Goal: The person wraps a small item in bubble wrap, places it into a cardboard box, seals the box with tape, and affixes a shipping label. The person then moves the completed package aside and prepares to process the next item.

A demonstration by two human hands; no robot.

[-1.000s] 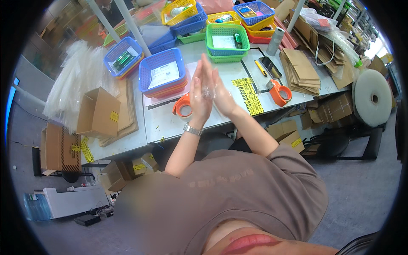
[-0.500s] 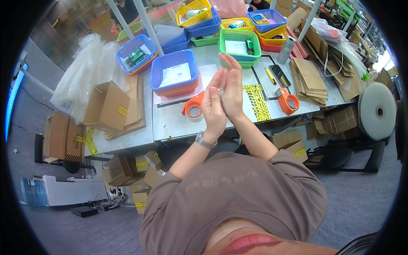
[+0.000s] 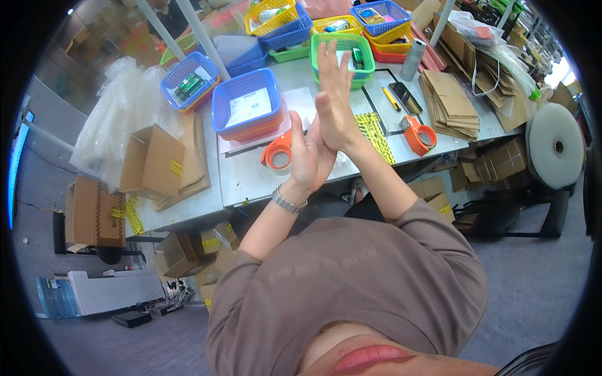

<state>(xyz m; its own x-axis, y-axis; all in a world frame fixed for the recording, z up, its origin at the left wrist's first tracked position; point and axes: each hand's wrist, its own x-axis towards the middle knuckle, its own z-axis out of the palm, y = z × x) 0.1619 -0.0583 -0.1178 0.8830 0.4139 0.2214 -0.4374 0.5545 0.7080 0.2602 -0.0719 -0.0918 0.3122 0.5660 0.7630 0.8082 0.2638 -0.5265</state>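
My left hand [image 3: 308, 156], with a metal-band watch [image 3: 288, 199] on its wrist, is raised over the table's front edge. Its thumb stands up and its palm lies flat, while some fingers are hidden behind the other hand. Against it rests the heel of my right hand [image 3: 338, 106], whose fingers stretch upward and apart. A small clear, crumpled bit [image 3: 342, 161] shows just under the right wrist; I cannot tell whether it touches either hand. Nearest on the table is an orange tape dispenser [image 3: 277, 152], left of my hands. Behind my right fingers stands a green basket [image 3: 370, 70] holding a green item.
A stack of blue and red baskets [image 3: 248, 103] holds a white paper. To the right lie another orange tape dispenser [image 3: 419, 135], a yellow cutter [image 3: 391, 99], a phone [image 3: 404, 98] and flat cardboard [image 3: 448, 103]. An open carton [image 3: 150, 161] and bubble wrap [image 3: 113, 119] stand left.
My palms were pressed together with a clear bit between them. Now they have parted at the fingers, the right hand moving up and its fingers spreading, the left shifting slightly down and left.
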